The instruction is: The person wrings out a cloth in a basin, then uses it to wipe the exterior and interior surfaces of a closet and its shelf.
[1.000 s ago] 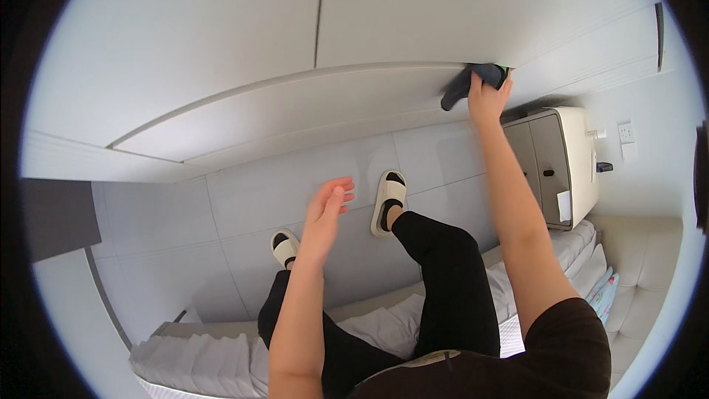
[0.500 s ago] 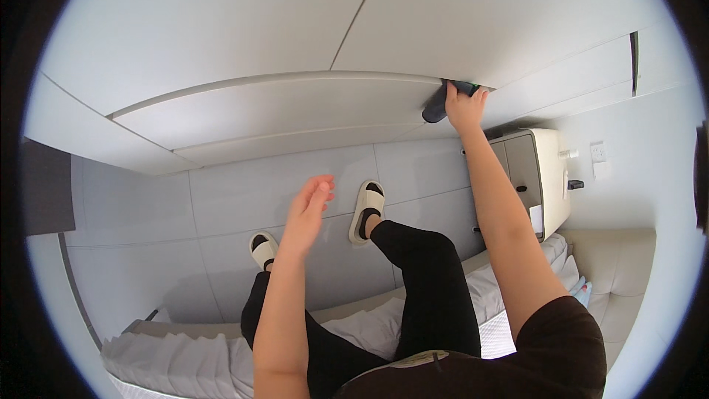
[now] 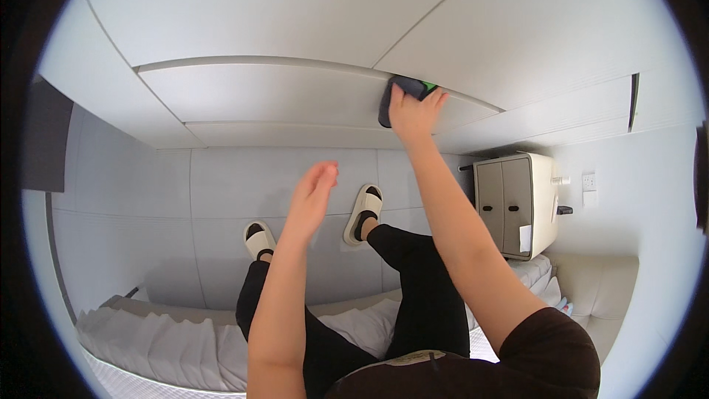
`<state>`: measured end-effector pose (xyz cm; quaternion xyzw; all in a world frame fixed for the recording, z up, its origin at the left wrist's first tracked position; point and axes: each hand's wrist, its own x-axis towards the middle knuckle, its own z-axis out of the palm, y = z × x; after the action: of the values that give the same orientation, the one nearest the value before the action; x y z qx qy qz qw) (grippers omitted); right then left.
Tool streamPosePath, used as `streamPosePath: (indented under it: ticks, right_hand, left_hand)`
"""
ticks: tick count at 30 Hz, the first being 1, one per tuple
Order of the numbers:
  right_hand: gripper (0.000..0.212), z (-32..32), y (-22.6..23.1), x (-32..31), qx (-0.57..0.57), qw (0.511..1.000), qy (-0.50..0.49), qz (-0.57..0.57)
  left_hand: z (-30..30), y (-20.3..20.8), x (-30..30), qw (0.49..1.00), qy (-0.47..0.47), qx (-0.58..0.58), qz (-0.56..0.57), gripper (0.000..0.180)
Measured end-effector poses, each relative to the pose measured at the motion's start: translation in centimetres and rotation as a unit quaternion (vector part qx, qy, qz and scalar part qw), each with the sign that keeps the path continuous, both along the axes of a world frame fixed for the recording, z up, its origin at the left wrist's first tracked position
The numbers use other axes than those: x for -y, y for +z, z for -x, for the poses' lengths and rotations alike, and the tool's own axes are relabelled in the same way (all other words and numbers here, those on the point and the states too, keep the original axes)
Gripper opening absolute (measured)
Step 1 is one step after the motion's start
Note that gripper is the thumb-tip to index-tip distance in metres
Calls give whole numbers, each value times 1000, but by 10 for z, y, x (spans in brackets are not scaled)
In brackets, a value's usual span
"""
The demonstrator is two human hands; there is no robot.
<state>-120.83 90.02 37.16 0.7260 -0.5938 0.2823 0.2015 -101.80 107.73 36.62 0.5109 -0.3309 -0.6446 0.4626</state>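
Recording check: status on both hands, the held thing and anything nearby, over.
Right hand gripping dark pad or cloth at drawer top edge. Left hand free, above floor. Nightstand off right.

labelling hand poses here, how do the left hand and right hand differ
The right hand grips a dark grey item at the white cabinet front; the left hand holds nothing. The right hand reaches farther forward, while the left hand hangs over the grey floor. Both are bare.
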Motion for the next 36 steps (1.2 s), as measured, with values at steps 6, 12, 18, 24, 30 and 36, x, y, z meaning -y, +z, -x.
streamPosePath:
  ticks: [6, 12, 18, 24, 30, 36]
  right_hand:
    - [40, -86, 3, -22, -21, 993, 102, -47]
    - [49, -187, 7, -31, -13, 983, 180, -30]
    - [80, -272, 26, -42, -13, 961, 271, -58]
    - [81, -334, 34, -51, -165, 943, 277, -84]
    - [85, -380, 41, -47, -168, 920, 329, -132]
    - [77, -375, 28, -50, -239, 916, 301, -114]
  left_hand:
    - [-25, 0, 3, 985, 121, -99, -75, 52]
    - [-56, -3, -3, 903, 300, -286, -110, 50]
    - [-73, -12, -6, 820, 383, -407, -121, 48]
    - [-79, -22, -10, 786, 390, -471, -95, 46]
    - [-82, -13, -6, 761, 412, -488, -113, 42]
    - [-80, -17, -8, 751, 417, -497, -126, 39]
